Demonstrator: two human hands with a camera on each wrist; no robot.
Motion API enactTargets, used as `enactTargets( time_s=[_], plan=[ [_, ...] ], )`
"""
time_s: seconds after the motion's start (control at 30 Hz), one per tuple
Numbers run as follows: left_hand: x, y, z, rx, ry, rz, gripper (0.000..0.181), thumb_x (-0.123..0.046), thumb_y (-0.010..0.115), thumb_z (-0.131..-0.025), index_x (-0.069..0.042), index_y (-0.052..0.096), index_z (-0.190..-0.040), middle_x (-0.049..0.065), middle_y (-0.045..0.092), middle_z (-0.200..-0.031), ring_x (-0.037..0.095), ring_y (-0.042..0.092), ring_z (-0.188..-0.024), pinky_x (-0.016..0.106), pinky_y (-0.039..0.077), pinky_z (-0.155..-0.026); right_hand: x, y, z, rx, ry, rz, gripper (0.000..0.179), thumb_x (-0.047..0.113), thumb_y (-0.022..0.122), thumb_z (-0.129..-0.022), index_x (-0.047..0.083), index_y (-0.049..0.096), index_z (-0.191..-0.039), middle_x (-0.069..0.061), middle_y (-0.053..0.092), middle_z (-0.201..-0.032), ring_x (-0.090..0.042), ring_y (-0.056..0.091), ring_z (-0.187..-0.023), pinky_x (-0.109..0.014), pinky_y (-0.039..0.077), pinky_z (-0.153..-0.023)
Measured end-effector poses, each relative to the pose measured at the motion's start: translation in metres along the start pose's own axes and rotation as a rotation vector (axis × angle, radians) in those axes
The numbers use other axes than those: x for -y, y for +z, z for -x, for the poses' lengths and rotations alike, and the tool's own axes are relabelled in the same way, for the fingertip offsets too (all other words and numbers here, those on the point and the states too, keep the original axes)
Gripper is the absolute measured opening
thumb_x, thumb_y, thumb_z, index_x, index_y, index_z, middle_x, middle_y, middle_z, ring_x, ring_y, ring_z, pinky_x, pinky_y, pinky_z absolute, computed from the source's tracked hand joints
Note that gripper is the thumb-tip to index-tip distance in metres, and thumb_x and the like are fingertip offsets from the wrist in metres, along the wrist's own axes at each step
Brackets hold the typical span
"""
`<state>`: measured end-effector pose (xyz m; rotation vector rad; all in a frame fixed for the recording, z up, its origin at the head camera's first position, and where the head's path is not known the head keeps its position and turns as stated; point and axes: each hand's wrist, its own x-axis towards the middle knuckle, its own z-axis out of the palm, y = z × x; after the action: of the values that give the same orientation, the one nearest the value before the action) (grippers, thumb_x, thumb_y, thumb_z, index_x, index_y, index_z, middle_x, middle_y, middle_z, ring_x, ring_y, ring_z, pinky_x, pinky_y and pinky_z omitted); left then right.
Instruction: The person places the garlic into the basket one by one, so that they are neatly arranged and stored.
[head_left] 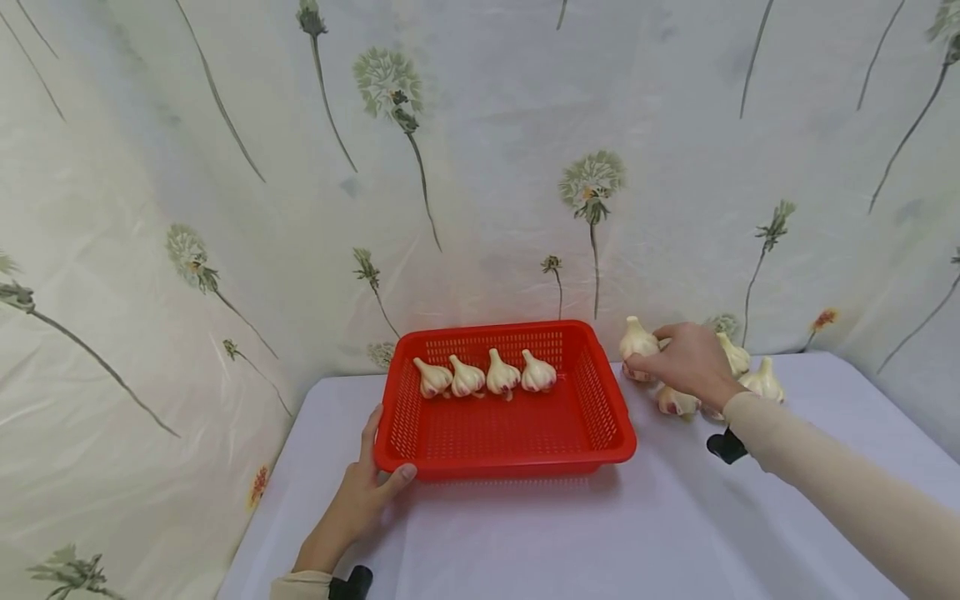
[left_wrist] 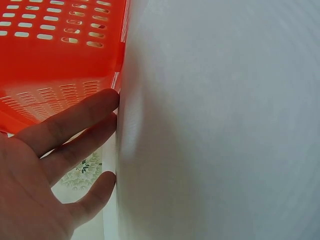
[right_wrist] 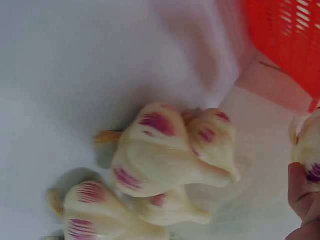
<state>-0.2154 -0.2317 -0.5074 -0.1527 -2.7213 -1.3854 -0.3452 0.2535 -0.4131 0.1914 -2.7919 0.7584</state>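
Right hand [head_left: 684, 360] has one garlic bulb [head_left: 637, 340] pinched between thumb and fingers, just right of the red basket [head_left: 502, 433]; can't tell if it's clear of the table [head_left: 540, 542]. Loose bulbs [head_left: 763, 382] clustered under and right of that hand. Left hand [head_left: 360, 493] on basket's near left corner, fingers spread, fairly straight. Four bulbs [head_left: 503, 377] lined up inside, far half.

Soft light is filling the head view; the red plastic basket [head_left: 506, 468] is casting a faint shadow on the bench [head_left: 555, 550], while the right wrist view is looking dimmer and hazier.
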Motion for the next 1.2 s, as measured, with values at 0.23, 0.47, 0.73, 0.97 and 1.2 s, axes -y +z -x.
enactTargets(
  time_s=[0.23, 0.47, 0.73, 0.97, 1.2],
  plan=[
    [-0.001, 0.0, 0.0, 0.003, -0.012, 0.014, 0.093, -0.052, 0.068, -0.086, -0.051, 0.003, -0.153, 0.0, 0.063, -0.132, 0.018, 0.061, -0.096, 0.03, 0.055, -0.074, 0.017, -0.011, -0.008, 0.022, 0.011, -0.023, 0.05, 0.055, 0.074, -0.08, 0.007, 0.075, -0.096, -0.001, 0.058, -0.057, -0.02, 0.053, -0.052, -0.031, 0.038, -0.047],
    [0.002, -0.001, -0.001, -0.003, 0.004, 0.005, 0.093, -0.052, 0.068, -0.086, -0.05, 0.004, -0.154, 0.003, 0.063, -0.131, 0.019, 0.061, -0.097, 0.033, 0.053, -0.074, 0.029, -0.002, -0.013, 0.022, 0.016, -0.061, 0.057, 0.054, 0.073, -0.079, 0.004, 0.073, -0.106, -0.003, 0.072, -0.074, -0.019, 0.061, -0.063, -0.031, 0.046, -0.051],
    [0.003, 0.0, 0.0, -0.011, 0.022, -0.001, 0.092, -0.051, 0.067, -0.088, -0.048, 0.004, -0.154, 0.005, 0.064, -0.131, 0.018, 0.061, -0.097, 0.038, 0.053, -0.08, 0.052, 0.016, -0.02, 0.045, 0.023, -0.182, 0.056, 0.051, 0.075, -0.079, 0.005, 0.071, -0.11, -0.007, 0.073, -0.08, -0.019, 0.059, -0.053, -0.033, 0.048, -0.047],
    [0.004, 0.0, -0.001, -0.016, 0.022, -0.002, 0.092, -0.05, 0.067, -0.088, -0.049, 0.003, -0.154, 0.004, 0.063, -0.132, 0.018, 0.061, -0.098, 0.04, 0.053, -0.082, 0.079, 0.031, -0.026, 0.068, -0.054, -0.176, 0.039, 0.045, 0.078, -0.077, 0.01, 0.076, -0.094, -0.003, 0.065, -0.067, -0.02, 0.053, -0.056, -0.031, 0.041, -0.046],
    [0.005, 0.001, 0.0, -0.012, 0.021, -0.005, 0.092, -0.053, 0.067, -0.087, -0.049, 0.003, -0.154, 0.002, 0.063, -0.133, 0.019, 0.061, -0.108, 0.048, 0.053, -0.09, 0.099, 0.044, -0.03, 0.2, -0.089, -0.198, 0.031, 0.044, 0.081, -0.074, 0.014, 0.075, -0.081, -0.002, 0.058, -0.059, -0.021, 0.053, -0.06, -0.03, 0.045, -0.05]
  ],
)
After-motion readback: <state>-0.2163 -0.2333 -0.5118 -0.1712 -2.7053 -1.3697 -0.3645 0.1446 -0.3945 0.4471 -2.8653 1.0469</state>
